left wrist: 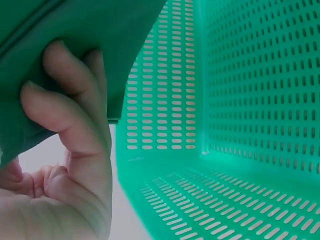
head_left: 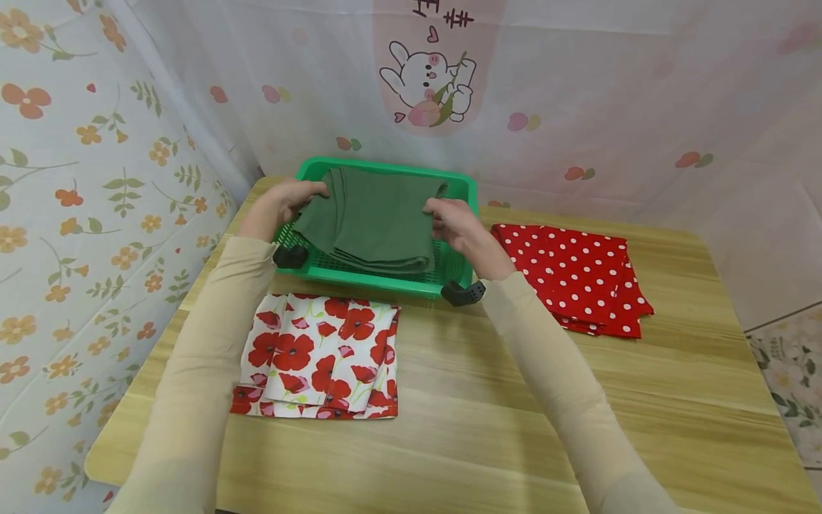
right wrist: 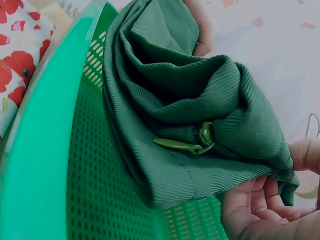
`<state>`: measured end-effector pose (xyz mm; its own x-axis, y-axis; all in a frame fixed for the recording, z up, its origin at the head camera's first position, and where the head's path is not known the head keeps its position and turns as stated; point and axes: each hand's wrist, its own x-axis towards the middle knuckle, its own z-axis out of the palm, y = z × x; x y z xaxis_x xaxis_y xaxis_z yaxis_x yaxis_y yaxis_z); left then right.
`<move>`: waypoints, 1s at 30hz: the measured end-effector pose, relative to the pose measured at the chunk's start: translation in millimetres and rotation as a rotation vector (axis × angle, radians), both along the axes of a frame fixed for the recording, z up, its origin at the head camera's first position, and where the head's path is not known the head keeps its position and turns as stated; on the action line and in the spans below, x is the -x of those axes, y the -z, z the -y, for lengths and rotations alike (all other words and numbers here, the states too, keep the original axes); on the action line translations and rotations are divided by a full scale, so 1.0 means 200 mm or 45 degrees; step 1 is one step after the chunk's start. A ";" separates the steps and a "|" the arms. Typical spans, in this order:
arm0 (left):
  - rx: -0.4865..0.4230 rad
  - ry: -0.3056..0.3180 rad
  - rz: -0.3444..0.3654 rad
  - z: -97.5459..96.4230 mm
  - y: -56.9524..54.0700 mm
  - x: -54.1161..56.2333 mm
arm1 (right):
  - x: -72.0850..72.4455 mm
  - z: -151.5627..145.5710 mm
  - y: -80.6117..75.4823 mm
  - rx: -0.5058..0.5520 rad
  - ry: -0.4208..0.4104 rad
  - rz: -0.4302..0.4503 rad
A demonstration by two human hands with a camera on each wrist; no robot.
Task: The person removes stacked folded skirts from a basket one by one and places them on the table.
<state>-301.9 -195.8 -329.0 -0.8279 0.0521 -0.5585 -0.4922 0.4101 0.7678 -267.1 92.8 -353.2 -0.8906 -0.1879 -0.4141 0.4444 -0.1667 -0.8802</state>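
Both hands hold a folded dark green zippered cloth (head_left: 385, 218) over the green plastic basket (head_left: 379, 283). My left hand (head_left: 290, 202) pinches its left edge; in the left wrist view the fingers (left wrist: 75, 120) bend against the fabric, beside the perforated basket wall. At the opposite edge, my right hand (head_left: 457, 223) grips a corner between thumb and fingers. The right wrist view shows the ribbed cloth (right wrist: 175, 100) in thick folds with a small zip pull (right wrist: 177, 145) on it. Whether the cloth touches the basket floor, I cannot tell.
In front of the basket, a folded white cloth with red poppies (head_left: 321, 357) lies on the wooden table (head_left: 475, 428). A folded red polka-dot cloth (head_left: 578, 278) lies to the right. Patterned curtains (head_left: 578, 93) hang behind and at the left.
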 end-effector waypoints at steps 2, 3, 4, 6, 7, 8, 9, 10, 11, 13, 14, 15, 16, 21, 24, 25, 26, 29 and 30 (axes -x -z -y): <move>-0.007 -0.002 -0.005 -0.01 -0.01 -0.01 | -0.02 -0.01 -0.01 0.026 -0.005 -0.006; -0.008 -0.007 -0.006 -0.01 -0.01 -0.02 | -0.02 -0.01 -0.02 0.043 -0.008 -0.010; -0.014 -0.015 -0.011 -0.02 -0.01 -0.02 | -0.03 -0.02 -0.02 0.059 -0.011 -0.016; -0.035 -0.029 -0.020 -0.03 -0.01 -0.04 | -0.05 -0.03 -0.04 0.095 -0.028 -0.026; -0.047 -0.030 -0.020 -0.03 -0.01 -0.04 | -0.05 -0.04 -0.05 0.110 -0.036 -0.032; -0.053 -0.033 -0.025 -0.04 -0.01 -0.05 | -0.06 -0.05 -0.06 0.118 -0.045 -0.037; -0.062 -0.036 -0.030 -0.04 -0.01 -0.05 | -0.07 -0.05 -0.06 0.127 -0.051 -0.040; -0.074 -0.036 -0.035 -0.05 -0.01 -0.06 | -0.07 -0.06 -0.07 0.130 -0.056 -0.043; -0.087 -0.036 -0.036 -0.05 -0.01 -0.06 | -0.07 -0.06 -0.07 0.130 -0.060 -0.043; -0.097 -0.037 -0.037 -0.05 -0.01 -0.07 | -0.07 -0.06 -0.07 0.125 -0.058 -0.038; -0.102 -0.038 -0.041 -0.06 -0.01 -0.08 | -0.08 -0.07 -0.07 0.126 -0.056 -0.034; -0.111 -0.042 -0.043 -0.06 -0.01 -0.09 | -0.08 -0.07 -0.08 0.128 -0.057 -0.030; -0.118 -0.043 -0.043 -0.06 -0.01 -0.09 | -0.09 -0.07 -0.08 0.130 -0.059 -0.029; -0.132 -0.048 -0.060 -0.06 -0.01 -0.12 | -0.12 -0.09 -0.08 0.136 -0.078 -0.051; -0.138 -0.037 -0.061 -0.07 -0.02 -0.14 | -0.13 -0.10 -0.08 0.147 -0.093 -0.070; -0.144 -0.038 -0.060 -0.07 -0.02 -0.14 | -0.14 -0.10 -0.08 0.154 -0.102 -0.077; -0.151 -0.036 -0.061 -0.07 -0.02 -0.15 | -0.14 -0.10 -0.08 0.158 -0.113 -0.085; -0.170 -0.036 -0.075 -0.07 -0.03 -0.17 | -0.16 -0.11 -0.09 0.165 -0.137 -0.109; -0.177 -0.035 -0.080 -0.08 -0.03 -0.17 | -0.17 -0.12 -0.10 0.168 -0.141 -0.117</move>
